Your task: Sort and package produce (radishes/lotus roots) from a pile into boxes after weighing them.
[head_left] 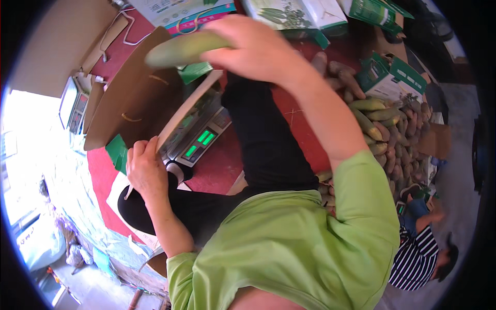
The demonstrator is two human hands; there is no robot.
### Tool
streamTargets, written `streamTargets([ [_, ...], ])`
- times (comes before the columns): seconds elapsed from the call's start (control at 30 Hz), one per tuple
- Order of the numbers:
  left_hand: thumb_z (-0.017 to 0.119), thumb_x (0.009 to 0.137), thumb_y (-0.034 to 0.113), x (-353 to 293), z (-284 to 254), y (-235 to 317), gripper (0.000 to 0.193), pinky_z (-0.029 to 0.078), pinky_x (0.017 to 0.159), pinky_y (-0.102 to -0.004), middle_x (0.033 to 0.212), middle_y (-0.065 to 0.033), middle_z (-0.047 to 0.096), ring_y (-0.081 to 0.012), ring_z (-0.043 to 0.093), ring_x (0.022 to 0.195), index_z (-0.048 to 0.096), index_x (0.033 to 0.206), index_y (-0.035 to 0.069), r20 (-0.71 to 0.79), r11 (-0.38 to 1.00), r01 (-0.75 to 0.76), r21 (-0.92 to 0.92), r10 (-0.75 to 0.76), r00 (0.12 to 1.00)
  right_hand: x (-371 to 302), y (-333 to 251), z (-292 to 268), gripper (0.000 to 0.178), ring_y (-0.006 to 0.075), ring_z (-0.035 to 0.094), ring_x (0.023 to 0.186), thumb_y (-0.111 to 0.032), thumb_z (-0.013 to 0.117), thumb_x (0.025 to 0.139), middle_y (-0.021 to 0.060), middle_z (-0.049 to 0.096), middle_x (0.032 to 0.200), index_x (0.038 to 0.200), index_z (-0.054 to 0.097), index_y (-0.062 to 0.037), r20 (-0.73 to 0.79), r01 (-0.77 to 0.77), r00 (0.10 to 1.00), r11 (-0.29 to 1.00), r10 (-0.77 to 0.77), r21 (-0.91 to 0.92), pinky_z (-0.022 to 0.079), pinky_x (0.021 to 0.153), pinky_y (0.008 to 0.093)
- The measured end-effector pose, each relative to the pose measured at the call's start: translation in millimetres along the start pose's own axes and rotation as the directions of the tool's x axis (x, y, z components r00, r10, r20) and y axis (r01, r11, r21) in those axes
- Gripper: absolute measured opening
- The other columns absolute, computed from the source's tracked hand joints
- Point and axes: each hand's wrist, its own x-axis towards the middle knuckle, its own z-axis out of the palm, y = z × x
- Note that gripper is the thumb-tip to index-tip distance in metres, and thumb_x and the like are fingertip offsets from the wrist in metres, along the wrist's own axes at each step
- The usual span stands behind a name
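Observation:
My right hand (253,49) is closed around a thick, long green radish (178,50), which lies level above an open cardboard box (124,85); hand and radish are slightly blurred. Along the box's near side, my left hand (145,168) grips the brown cardboard edge, with a green flap beside the fingers. The box is tilted at the digital scale (204,139), whose green readout is lit; whether it rests fully on the platform I cannot tell. Much of the box's inside is in shadow, with a green piece showing at its far end.
On the right lies a heap of radishes (382,124) beside a green-and-white carton (392,77). White printed cartons (289,20) stand at the back. Another scale (77,103) is at far left, near a white cable (126,31). A person in a striped shirt (416,261) is at lower right.

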Motion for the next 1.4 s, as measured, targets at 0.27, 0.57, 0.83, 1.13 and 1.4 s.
streamTargets([
  [0.27,0.060,0.077,0.005,4,7,-4,0.027,0.048,0.073,-0.0392,0.093,-0.0020,0.060,-0.0253,0.057,0.088,0.067,0.101,0.016,0.057,1.000,-0.026,0.010,0.026,0.998,34,-36,113,0.028,0.0294,0.058,0.100,-0.032,0.058,0.082,0.0101,0.065,0.101,0.100,0.067,-0.0117,0.250,0.080,0.967,0.987,-0.043,-0.140,0.042,0.082,0.0496],
  [0.57,0.059,0.086,0.015,-1,11,-8,0.021,0.048,0.070,-0.0380,0.093,-0.0007,0.060,-0.0231,0.058,0.089,0.067,0.105,0.018,0.070,0.997,-0.032,0.074,0.027,0.997,-76,82,64,0.022,0.0305,0.060,0.091,-0.019,0.066,0.075,0.0106,0.065,0.092,0.096,0.066,-0.0101,-0.483,-0.130,0.855,0.979,0.191,0.158,0.048,0.079,0.0409],
  [0.83,0.056,0.084,0.013,-4,19,-13,0.026,0.047,0.078,-0.0370,0.102,-0.0006,0.061,-0.0231,0.058,0.097,0.066,0.108,0.017,0.097,0.992,0.027,0.124,-0.039,0.995,-357,202,109,0.025,0.0357,0.059,0.097,-0.019,0.055,0.080,0.0201,0.063,0.101,0.099,0.062,-0.0045,0.146,-0.870,0.470,0.485,0.871,-0.093,0.047,0.082,0.0451],
  [1.13,0.058,0.088,0.021,-10,26,-25,0.020,0.047,0.078,-0.0368,0.097,0.0001,0.061,-0.0224,0.058,0.099,0.067,0.105,0.017,0.008,0.981,-0.013,0.195,0.012,1.000,-534,196,160,0.021,0.0310,0.061,0.093,-0.026,0.057,0.081,0.0113,0.065,0.096,0.086,0.067,-0.0078,0.503,-0.658,0.342,0.584,0.794,-0.475,0.049,0.081,0.0404],
  [1.4,0.057,0.088,0.023,-8,33,-20,0.019,0.047,0.076,-0.0359,0.096,0.0017,0.061,-0.0209,0.059,0.096,0.068,0.105,0.019,-0.003,0.985,-0.025,0.171,0.026,1.000,-496,212,91,0.023,0.0304,0.059,0.100,-0.013,0.065,0.075,0.0114,0.063,0.102,0.097,0.063,-0.0100,0.002,-0.969,0.023,0.023,1.000,-0.248,0.047,0.086,0.0393],
])
